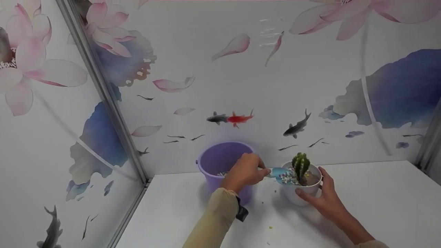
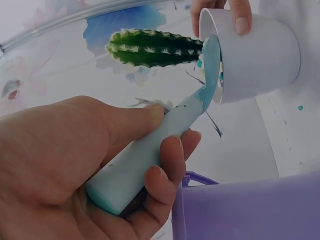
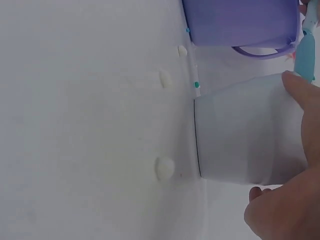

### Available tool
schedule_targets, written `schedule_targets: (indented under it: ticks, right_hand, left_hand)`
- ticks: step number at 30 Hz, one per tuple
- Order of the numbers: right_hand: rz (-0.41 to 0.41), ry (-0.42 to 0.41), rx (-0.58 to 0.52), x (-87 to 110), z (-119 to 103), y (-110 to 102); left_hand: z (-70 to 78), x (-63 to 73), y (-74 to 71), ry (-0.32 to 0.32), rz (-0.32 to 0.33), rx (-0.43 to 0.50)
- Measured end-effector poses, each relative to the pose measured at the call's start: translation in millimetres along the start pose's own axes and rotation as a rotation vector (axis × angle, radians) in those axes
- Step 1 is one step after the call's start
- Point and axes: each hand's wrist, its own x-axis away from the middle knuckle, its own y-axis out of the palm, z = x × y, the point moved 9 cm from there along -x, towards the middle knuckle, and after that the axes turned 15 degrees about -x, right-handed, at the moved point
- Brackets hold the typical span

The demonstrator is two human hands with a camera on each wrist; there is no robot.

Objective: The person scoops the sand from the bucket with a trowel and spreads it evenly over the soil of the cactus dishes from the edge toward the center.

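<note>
A light-blue hand trowel (image 2: 150, 145) is gripped by its handle in my left hand (image 1: 246, 172). Its blade (image 1: 287, 175), carrying small multicoloured pebbles, lies over the left rim of a white pot (image 1: 298, 194). From the pot rises a ribbed green cactus (image 1: 301, 166), with pebbles and brownish soil around its base. My right hand (image 1: 325, 194) holds the pot from the right, the thumb on its near side and the fingers round the far side. The pot stands on the white table (image 3: 100, 125).
A purple bucket (image 1: 225, 146) with pebbles inside stands left of the pot, partly behind my left forearm. A few stray pebbles (image 1: 270, 227) lie on the table. A white wall panel (image 1: 241, 86) printed with lotus flowers and fish stands behind.
</note>
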Motion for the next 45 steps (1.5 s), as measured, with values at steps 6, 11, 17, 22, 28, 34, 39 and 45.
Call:
schedule_targets:
  ticks: [6, 11, 17, 22, 28, 34, 39, 45]
  right_hand:
    - [-0.034, 0.031, -0.043, 0.7, 3, 3]
    - [-0.025, 0.013, -0.05, 0.5, -1, 3]
    - [-0.009, -0.011, -0.048, 1.4, -5, 4]
    - [-0.002, 0.021, 0.019, 3.9, -6, 5]
    - [-0.042, 0.049, 0.044, 4.5, -3, 5]
    - [-0.08, 0.045, 0.008, 5.5, -1, 6]
    - [-0.07, 0.021, -0.006, 7.1, -4, 7]
    - [-0.052, -0.042, -0.045, 7.6, -10, 8]
  left_hand:
    - [6.0, -0.6, -3.5, -0.007, 0.008, -0.043]
    - [10.9, -0.7, -7.7, -0.006, 0.002, -0.053]
    - [12.5, 0.9, -8.8, -0.016, -0.01, -0.031]
    - [10.8, 2.4, -8.8, -0.037, -0.017, -0.016]
    - [9.1, 3.1, -10.5, -0.027, -0.022, -0.014]
    - [8.7, 3.7, -14.1, -0.019, -0.027, -0.039]
    - [8.8, 4.6, -14.2, -0.04, -0.042, -0.02]
    - [12.3, 5.3, -16.4, -0.03, -0.031, -0.068]
